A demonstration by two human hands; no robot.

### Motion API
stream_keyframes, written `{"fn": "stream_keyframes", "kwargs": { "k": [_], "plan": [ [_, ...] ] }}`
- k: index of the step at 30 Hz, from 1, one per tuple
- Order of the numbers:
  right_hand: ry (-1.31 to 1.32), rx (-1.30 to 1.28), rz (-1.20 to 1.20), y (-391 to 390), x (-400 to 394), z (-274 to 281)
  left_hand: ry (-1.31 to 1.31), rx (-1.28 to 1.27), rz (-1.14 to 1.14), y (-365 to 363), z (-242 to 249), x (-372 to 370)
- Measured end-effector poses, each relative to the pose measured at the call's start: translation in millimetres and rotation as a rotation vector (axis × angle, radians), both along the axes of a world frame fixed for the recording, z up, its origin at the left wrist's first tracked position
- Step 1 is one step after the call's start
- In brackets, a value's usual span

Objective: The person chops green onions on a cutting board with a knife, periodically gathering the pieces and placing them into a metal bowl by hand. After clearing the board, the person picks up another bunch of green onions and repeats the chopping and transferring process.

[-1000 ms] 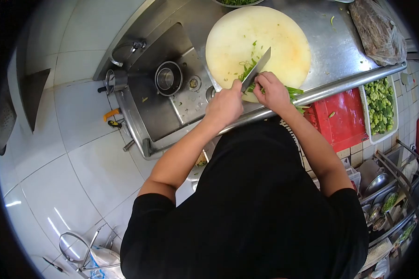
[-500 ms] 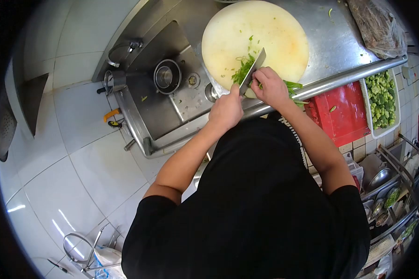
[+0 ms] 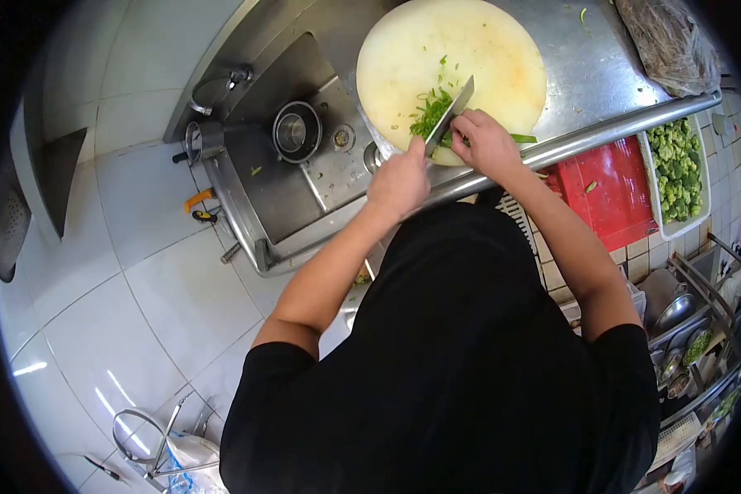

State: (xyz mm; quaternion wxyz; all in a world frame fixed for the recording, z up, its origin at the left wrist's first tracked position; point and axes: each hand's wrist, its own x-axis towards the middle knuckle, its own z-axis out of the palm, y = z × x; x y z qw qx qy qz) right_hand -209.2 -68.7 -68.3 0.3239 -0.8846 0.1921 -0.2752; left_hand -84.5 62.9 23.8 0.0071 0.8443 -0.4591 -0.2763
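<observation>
My left hand (image 3: 399, 181) is closed around the handle of a kitchen knife (image 3: 453, 114), its blade slanting away over the round cutting board (image 3: 502, 62). With curled fingers, my right hand (image 3: 487, 146) presses a bunch of scallions on the board, close against the blade; green scallion stalks (image 3: 522, 138) stick out past its right side. Most of the held bunch is hidden under my fingers. Chopped scallions (image 3: 428, 115) lie in a small heap on the blade's left side, with loose bits scattered farther up the board.
Left of the board is a steel sink (image 3: 272, 198) holding a metal pot (image 3: 296, 132). A red tray (image 3: 613, 193) and a white bin of broccoli (image 3: 675, 177) sit beyond the counter's rail at right. A plastic bag (image 3: 667, 45) lies on the counter.
The scallion stalks right of my right hand look fewer and straighter than before. Both hands and the knife have shifted only slightly, and the right hand remains beside the blade.
</observation>
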Motion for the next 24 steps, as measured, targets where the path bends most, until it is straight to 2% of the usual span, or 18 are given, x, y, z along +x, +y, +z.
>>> {"fn": "stream_keyframes", "kwargs": {
  "k": [4, 8, 10, 11, 15, 18, 20, 24],
  "plan": [
    [-0.022, 0.001, -0.029, 4, -1, -2, 0.017, 0.075, 0.017, 8, 47, -13],
    [-0.029, -0.050, -0.041, 2, 1, -1, -0.003, 0.052, 0.047, -1, 8, -12],
    [-0.025, -0.059, -0.044, 6, -3, -2, -0.004, 0.022, -0.048, -9, 23, -7],
    [-0.033, -0.060, -0.040, 2, -2, -3, 0.001, 0.019, -0.027, -4, 40, -12],
    [-0.076, -0.066, -0.032, 5, -5, -12, -0.006, 0.080, 0.062, 11, 7, -23],
    [-0.050, -0.038, -0.013, 8, -8, -7, 0.006, 0.002, -0.036, -6, 14, -12],
    [-0.032, -0.034, -0.007, -1, -11, -2, -0.005, 0.011, -0.012, 6, 29, -19],
    [0.003, -0.045, 0.082, 0, -15, -1, 0.023, 0.037, 0.103, 11, 7, -22]
  ]
}}
